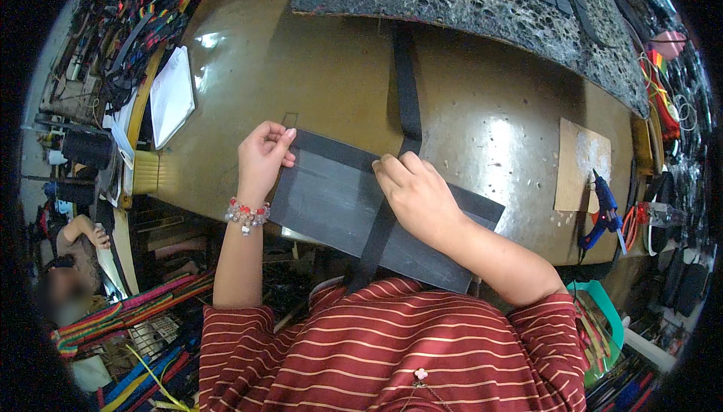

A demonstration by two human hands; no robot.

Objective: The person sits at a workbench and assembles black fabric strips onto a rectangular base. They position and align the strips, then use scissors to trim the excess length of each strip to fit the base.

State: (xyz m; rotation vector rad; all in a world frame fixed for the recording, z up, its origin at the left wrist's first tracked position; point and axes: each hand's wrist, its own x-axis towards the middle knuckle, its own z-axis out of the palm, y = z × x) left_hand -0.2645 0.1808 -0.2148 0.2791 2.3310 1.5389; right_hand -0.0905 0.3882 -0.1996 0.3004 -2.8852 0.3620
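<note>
A flat black rectangular board lies tilted in front of my chest, reaching over the table's near edge. With thumb and fingers closed, my left hand pinches its far left corner. A long black webbing strap comes from under the mottled slab, meets the board's far edge and crosses its face down to my lap. My right hand is closed over the strap where it crosses the board; its fingertips are partly hidden. Beside my left fingers, a small thin rectangular outline shows on the table.
A mottled grey-black slab with black strips spans the far side of the brown table. At right, a blue glue gun rests by a cardboard piece. White papers lie left. Another person's hand shows far left.
</note>
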